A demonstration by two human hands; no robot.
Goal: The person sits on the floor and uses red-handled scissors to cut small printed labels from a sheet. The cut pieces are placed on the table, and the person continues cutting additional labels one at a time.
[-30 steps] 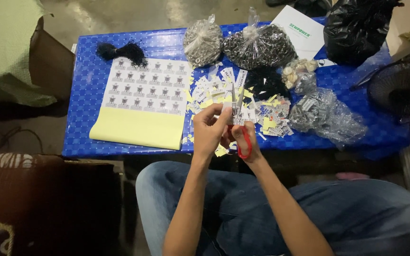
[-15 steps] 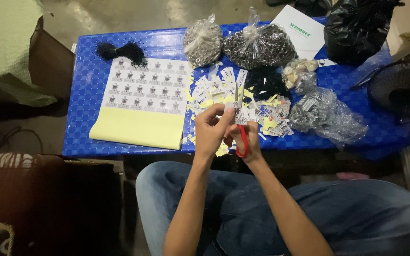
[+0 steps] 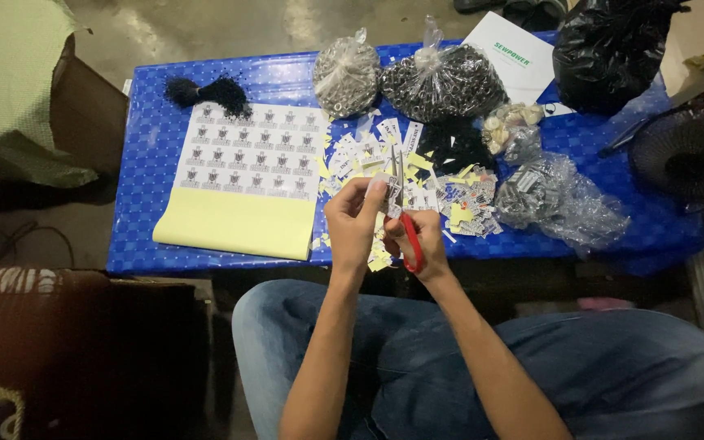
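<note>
My right hand [image 3: 423, 241] grips red-handled scissors [image 3: 405, 218] whose blades point up over the near edge of the blue table [image 3: 148, 155]. My left hand [image 3: 354, 218] pinches a small printed label piece [image 3: 383, 184] right against the blades. Behind my hands lies a heap of cut labels and yellow backing scraps [image 3: 441, 189]. To the left rests a sticker sheet [image 3: 254, 160] of printed labels on pale yellow backing paper.
Two clear bags of small metal rings [image 3: 441, 81] stand at the back, a black bag [image 3: 608, 53] at the back right, crumpled clear plastic [image 3: 563, 200] at the right, a black thread tuft [image 3: 209, 91] at the back left. A fan [image 3: 686, 151] stands beside the table.
My hands have stayed over the table's near edge; the left hand has turned the label piece a little against the scissors. Nothing else has moved.
</note>
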